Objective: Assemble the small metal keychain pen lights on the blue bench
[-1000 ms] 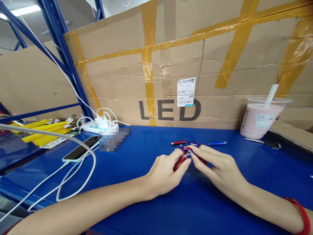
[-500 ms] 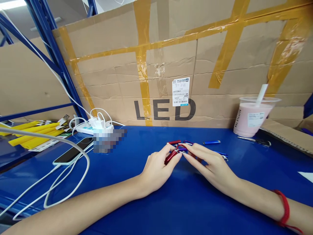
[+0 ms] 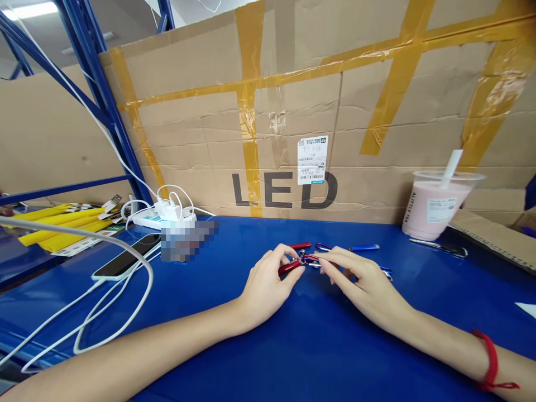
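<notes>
Between the thumb and fingers of my left hand (image 3: pixel 263 293) is a small red metal cylinder (image 3: pixel 288 267) with a silver end, pointing right. My right hand (image 3: pixel 366 279) pinches a red carabiner clip (image 3: pixel 311 257) that meets the silver end; whether the two are linked is too small to tell. Behind my fingertips lie another red cylinder (image 3: pixel 301 245), a blue carabiner (image 3: pixel 322 247) and a blue cylinder (image 3: pixel 364 247). Some blue and silver pieces (image 3: pixel 386 272) show just past my right hand, partly covered by it.
A large taped cardboard box (image 3: pixel 201 145) forms the back wall. At the left are a phone (image 3: pixel 125 257), white cables, a power strip (image 3: pixel 184 221) and yellow packets (image 3: pixel 62 226). A pink drink cup (image 3: pixel 433 209) stands at the back right, beside a dark-handled metal tool (image 3: pixel 450 249).
My right hand has drawn slightly right, and the red carabiner now lies flatter between the hands. My left hand has shifted a little left with the red cylinder. The whole view has moved slightly.
</notes>
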Motion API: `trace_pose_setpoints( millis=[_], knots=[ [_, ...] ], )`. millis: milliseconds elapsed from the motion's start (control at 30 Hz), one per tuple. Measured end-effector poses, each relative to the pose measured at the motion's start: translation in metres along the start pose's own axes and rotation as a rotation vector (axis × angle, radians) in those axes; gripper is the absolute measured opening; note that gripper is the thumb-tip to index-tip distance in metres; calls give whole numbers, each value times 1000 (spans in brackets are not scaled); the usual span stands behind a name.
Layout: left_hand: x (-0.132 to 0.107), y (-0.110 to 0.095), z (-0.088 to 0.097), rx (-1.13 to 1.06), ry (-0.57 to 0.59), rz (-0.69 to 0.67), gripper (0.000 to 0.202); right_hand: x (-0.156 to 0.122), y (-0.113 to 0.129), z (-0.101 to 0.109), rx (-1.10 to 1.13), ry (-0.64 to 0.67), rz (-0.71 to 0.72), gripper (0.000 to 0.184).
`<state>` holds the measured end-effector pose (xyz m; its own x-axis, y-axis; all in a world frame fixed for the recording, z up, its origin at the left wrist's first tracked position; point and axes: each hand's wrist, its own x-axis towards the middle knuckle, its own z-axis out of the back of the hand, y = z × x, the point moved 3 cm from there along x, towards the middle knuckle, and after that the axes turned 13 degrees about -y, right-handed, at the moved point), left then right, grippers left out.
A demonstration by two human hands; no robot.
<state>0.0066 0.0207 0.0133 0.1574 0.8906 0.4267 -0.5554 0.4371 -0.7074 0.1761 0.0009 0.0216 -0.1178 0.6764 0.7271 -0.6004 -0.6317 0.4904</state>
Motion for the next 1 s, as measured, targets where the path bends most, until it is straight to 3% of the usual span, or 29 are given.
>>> trace_pose_setpoints(
  millis=[267,633,833,1000],
  knots=[
    [1,1,-5,139,146,-41,23,2,-23,3,49,-59,-276,39],
    [13,15,-1,259,62,-203,15,-4,-13,-5,-64,91,14,28],
    [9,11,-2,189,110,-327,21,-7,-13,-5,-94,125,39,28],
    [7,5,-1,283,133,-399,19,-8,-15,-7,-117,166,32,27]
  ],
)
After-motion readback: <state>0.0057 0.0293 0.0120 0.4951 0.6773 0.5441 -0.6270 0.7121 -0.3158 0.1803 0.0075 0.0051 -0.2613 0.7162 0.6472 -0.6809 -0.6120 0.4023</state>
